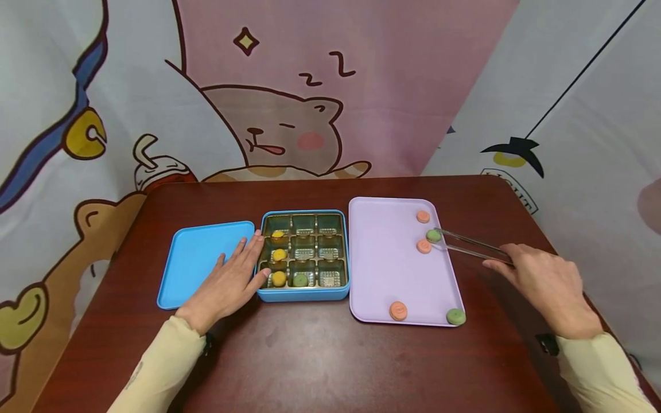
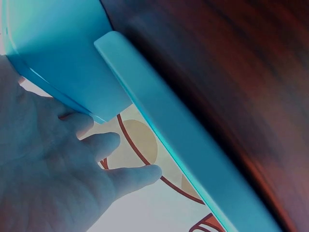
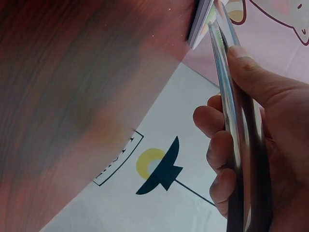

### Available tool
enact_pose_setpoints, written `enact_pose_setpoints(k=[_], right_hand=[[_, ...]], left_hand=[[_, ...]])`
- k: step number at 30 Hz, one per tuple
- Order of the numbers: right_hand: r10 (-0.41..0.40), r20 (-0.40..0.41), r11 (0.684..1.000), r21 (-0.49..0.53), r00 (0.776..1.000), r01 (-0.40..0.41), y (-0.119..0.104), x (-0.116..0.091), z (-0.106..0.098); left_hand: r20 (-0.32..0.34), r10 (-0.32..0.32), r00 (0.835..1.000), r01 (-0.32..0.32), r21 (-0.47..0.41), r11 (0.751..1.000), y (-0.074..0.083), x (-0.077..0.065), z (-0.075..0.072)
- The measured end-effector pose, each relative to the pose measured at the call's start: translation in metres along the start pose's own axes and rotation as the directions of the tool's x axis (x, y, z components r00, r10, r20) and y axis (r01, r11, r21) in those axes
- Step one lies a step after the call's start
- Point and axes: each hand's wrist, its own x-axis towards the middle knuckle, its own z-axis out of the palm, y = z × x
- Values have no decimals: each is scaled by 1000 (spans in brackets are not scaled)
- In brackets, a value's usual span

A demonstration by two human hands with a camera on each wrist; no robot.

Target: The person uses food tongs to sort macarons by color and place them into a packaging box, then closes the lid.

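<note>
My right hand [image 1: 547,281] grips metal tongs [image 3: 227,82], its thumb along one arm and its fingers curled round the other. In the head view the tong tips straddle a green macaron [image 1: 433,236] on the lilac tray [image 1: 392,258]. An orange macaron [image 1: 424,246] lies right beside it. My left hand [image 1: 229,278], fingers straight, rests along the left edge of the blue box [image 1: 304,295]. Inside the box is a gold compartment insert [image 1: 329,252]. Three yellow macarons [image 1: 279,254] sit in its left column, and a green macaron [image 1: 300,279] in the front middle compartment.
A blue lid [image 1: 198,258] lies left of the box, partly under my left hand in the head view. Other orange macarons [image 1: 398,311] and a green macaron [image 1: 456,316] at the front right corner lie on the tray. A printed cloth [image 1: 392,86] hangs behind the brown table [image 1: 310,355].
</note>
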Motion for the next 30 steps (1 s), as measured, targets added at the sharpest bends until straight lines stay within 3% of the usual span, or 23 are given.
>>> enact_pose_setpoints(k=[18, 30], right_hand=[[46, 59, 999, 22, 997, -47, -3, -2, -6], [-9, 17, 999, 34, 1000, 9, -7, -1, 2]], left_hand=[[15, -1, 1000, 1, -13, 1000, -1, 0, -2], [18, 1, 1000, -1, -15, 1000, 0, 0, -1]])
